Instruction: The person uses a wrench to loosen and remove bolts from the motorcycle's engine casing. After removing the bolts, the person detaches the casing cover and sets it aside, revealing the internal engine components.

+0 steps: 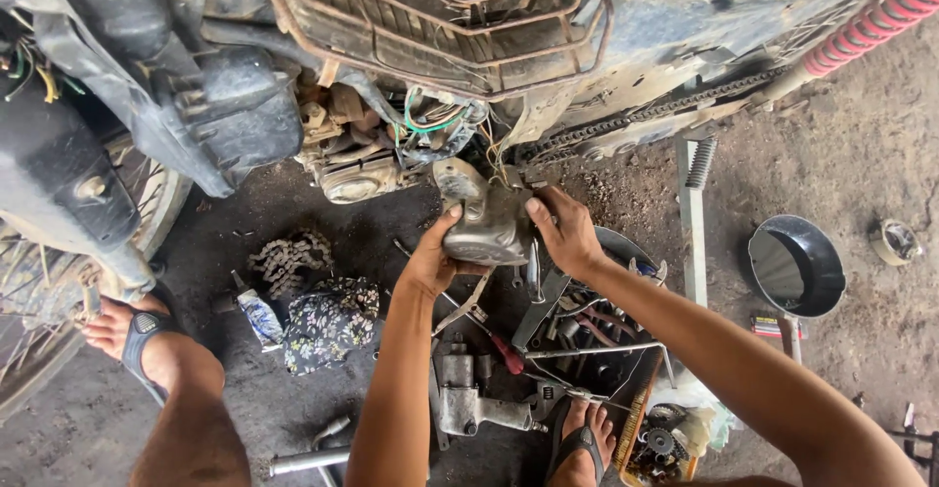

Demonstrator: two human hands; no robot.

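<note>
Head view: both hands hold a grey metal engine cover (486,218) just below the motorcycle's engine (352,159), close to the chain (646,115) run. Left hand (430,262) grips the cover's lower left edge, thumb up on its face, fingers curled beneath and clamped on it. Right hand (565,238) grips the right edge, thumb on top, fingers wrapped behind, also clamped on the cover. The cover is off the ground, tilted, its top touching or just beside the wiring (430,120); can't tell which.

Below the hands, on the dirt floor (861,350): air impact wrench (469,404), red-handled screwdriver (504,353), a tray (626,252) w/ spanners and rods, a heaped loose chain (289,257), floral rag (328,321), small tube (259,316). Well apart to the right: black funnel (794,267), tape roll (895,241). Red shock spring (871,22) at upper right. Sandalled feet at left (132,326) and bottom centre (584,443).

Handling note (judgement): w/ a cast cover like this, keep both grips even, hold it square to the engine face, and keep wires clear of its edge; tilting it risks binding or pinching a wire.
</note>
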